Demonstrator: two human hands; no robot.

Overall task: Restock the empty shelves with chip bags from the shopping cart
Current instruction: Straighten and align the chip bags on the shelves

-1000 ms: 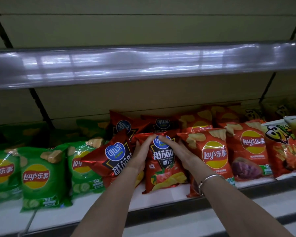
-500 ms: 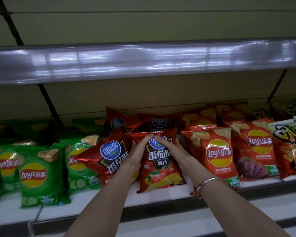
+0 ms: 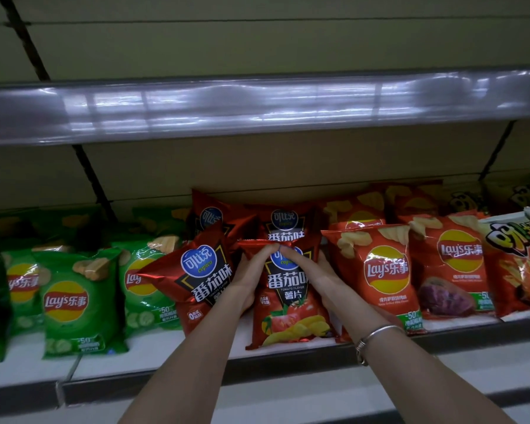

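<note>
A red tomato-flavour chip bag [image 3: 288, 313] stands upright at the middle of the white shelf [image 3: 153, 350]. Both hands hold it near its top. My left hand [image 3: 253, 270] grips its left side, fingers curled over the top edge. My right hand [image 3: 306, 264] grips the right side, fingertips on the blue logo. Another red tomato bag [image 3: 196, 276] leans tilted just left of it, touching my left wrist. Two more red bags [image 3: 283, 221] stand behind. The shopping cart is out of view.
Green Lay's bags [image 3: 74, 301] fill the shelf's left part. Orange Lay's bags [image 3: 383, 273] and a fries-print bag [image 3: 520, 261] stand on the right. A shelf with a glossy front strip [image 3: 257, 105] hangs overhead. A silver bracelet [image 3: 374, 338] circles my right wrist.
My fingers have closed together over the top of the red tomato bag. The view has shifted slightly; the bag stays upright in the same spot.
</note>
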